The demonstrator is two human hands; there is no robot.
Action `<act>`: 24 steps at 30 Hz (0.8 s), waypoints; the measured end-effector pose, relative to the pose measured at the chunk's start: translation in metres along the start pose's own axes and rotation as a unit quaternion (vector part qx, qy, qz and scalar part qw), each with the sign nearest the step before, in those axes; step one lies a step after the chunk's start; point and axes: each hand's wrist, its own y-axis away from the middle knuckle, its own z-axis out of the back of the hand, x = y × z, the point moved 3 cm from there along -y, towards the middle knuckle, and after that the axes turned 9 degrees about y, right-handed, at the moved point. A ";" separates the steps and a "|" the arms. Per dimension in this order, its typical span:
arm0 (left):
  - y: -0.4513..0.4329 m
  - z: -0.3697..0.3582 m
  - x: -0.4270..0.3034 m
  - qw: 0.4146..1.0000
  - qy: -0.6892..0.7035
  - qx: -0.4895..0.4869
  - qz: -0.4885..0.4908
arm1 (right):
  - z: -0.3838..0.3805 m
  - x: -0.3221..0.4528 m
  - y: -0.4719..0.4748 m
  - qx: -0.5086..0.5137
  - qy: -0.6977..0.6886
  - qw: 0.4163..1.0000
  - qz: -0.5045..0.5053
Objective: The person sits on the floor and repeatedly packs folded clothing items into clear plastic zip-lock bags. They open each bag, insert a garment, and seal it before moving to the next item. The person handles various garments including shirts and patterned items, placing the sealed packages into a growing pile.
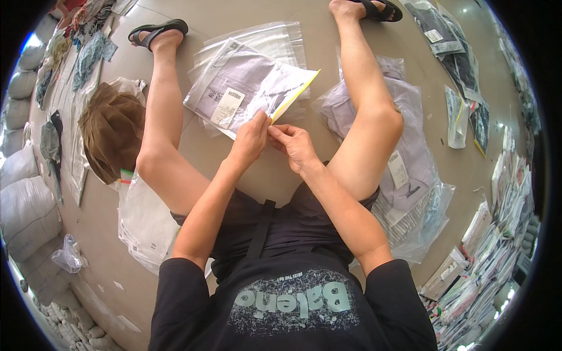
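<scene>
A clear plastic zip bag (259,83) with a folded pale lilac garment inside lies between my lower legs, on a layer of clear plastic bags (285,39). A white label (228,108) bearing writing is on it. The bag's yellow zip edge (298,93) runs diagonally, and its near corner is at my fingers. My left hand (252,138) pinches the bag near that corner. My right hand (292,145) is close beside it, thumb and forefinger together at the end of the yellow edge; whether they grip it is hard to tell.
Bagged lilac garments (399,149) lie beside and partly under my right leg. By my left leg are a brown pleated cloth (112,131) and white plastic bags (142,223). Dark bagged garments (443,39) lie at upper right, packed bags (478,263) at lower right, and bulky sacks (28,210) at left.
</scene>
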 end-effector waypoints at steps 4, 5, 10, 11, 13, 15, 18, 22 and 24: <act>0.000 0.003 -0.001 0.995 0.085 0.015 0.054 | 0.004 -0.013 -0.005 0.040 -0.091 0.994 -0.045; -0.001 0.003 -0.001 0.993 0.105 0.014 0.054 | 0.003 -0.015 -0.005 0.051 -0.133 0.988 -0.060; 0.002 -0.004 0.002 0.989 0.140 0.019 0.049 | 0.003 -0.012 -0.005 0.000 -0.143 0.988 -0.056; 0.002 -0.006 0.000 0.991 0.125 0.017 0.044 | 0.005 -0.013 -0.006 -0.010 -0.136 0.990 -0.047; 0.004 -0.008 0.000 0.995 0.086 0.011 0.039 | 0.002 -0.011 -0.001 -0.019 -0.127 0.991 -0.028; 0.003 -0.012 0.001 0.999 0.041 0.008 0.031 | 0.004 -0.012 -0.001 -0.032 -0.113 0.993 -0.006; 0.002 -0.016 0.001 1.000 0.015 0.005 0.018 | 0.009 -0.019 -0.008 -0.069 -0.076 0.994 0.029; 0.004 -0.022 0.001 0.997 0.005 -0.066 0.024 | 0.002 -0.016 -0.008 -0.154 0.007 0.984 0.093; 0.008 -0.026 0.006 0.992 0.017 -0.115 0.040 | 0.003 -0.014 -0.008 -0.179 0.071 0.973 0.127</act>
